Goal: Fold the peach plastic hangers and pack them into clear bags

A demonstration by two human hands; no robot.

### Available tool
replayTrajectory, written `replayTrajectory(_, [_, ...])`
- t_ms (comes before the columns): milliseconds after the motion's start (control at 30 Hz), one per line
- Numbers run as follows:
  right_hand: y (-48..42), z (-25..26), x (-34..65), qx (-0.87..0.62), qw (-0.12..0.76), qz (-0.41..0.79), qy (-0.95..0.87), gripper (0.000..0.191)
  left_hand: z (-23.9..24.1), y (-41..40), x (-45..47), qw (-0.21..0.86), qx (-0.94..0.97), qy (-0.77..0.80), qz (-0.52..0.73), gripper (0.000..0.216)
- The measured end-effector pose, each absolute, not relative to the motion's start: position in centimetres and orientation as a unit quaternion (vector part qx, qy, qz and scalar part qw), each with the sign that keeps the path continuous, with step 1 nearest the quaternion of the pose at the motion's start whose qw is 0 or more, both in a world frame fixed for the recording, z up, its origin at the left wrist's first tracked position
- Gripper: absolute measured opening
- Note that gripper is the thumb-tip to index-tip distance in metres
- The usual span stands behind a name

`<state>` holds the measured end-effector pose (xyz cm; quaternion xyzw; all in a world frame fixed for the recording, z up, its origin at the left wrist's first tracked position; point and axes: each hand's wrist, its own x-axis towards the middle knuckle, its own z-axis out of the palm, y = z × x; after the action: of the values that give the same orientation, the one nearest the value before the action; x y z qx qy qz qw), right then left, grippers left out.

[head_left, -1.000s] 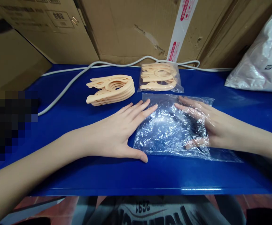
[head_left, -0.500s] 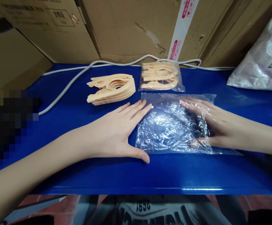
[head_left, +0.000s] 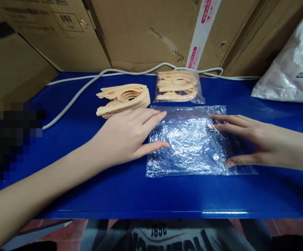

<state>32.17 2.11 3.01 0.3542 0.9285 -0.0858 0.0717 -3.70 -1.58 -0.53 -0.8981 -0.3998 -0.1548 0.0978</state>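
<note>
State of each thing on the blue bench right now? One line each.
Clear bag: empty, flat, crinkled.
Loose peach parts: stacked, unbagged.
Bagged peach parts: inside a clear pouch.
Left hand: open, thumb on Clear bag.
Right hand: open, fingertips on Clear bag's right edge.

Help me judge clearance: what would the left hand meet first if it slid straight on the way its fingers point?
Probably the flat clear bag: the left hand points toward its far left corner, fingers about at its edge; their height is unclear.
</note>
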Motion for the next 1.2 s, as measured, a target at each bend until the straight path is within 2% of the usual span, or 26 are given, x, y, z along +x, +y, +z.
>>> replayTrajectory(100, [2.1,2.9,31.9,0.355,0.06,-0.088,0.929,0.09,0.6,-0.6,-4.6,0.121,-0.882,-0.413,-0.192,0.063])
replayTrajectory(300, [2.0,2.7,31.7,0.356,0.047,-0.064,0.931,0.092,1.4,1.7,-6.8,0.134,-0.803,-0.552,-0.178,0.09])
replayTrajectory(533, [1.5,3.2,31.3,0.359,0.049,-0.054,0.93,0.091,0.9,3.4,-8.6,0.101,-0.772,-0.62,-0.097,0.083])
replayTrajectory(700, [1.3,3.4,31.2,0.357,0.041,-0.054,0.931,0.086,0.7,3.8,-8.8,0.121,-0.782,-0.606,-0.083,0.095])
replayTrajectory(767, [1.4,3.6,31.1,0.342,0.028,-0.059,0.938,0.077,0.3,3.9,-9.0,0.117,-0.788,-0.595,-0.104,0.099])
replayTrajectory(933, [1.4,4.4,30.2,0.307,-0.037,-0.026,0.951,0.036,-0.3,4.0,-9.5,0.095,-0.795,-0.576,-0.163,0.092])
replayTrajectory(1033, [1.3,4.8,30.0,0.304,-0.087,0.009,0.949,0.03,-0.3,3.9,-9.5,0.107,-0.801,-0.564,-0.172,0.092])
replayTrajectory(1200, [1.2,5.0,29.9,0.295,-0.105,0.035,0.949,0.026,-0.1,4.0,-9.6,0.057,-0.793,-0.574,-0.198,0.097])
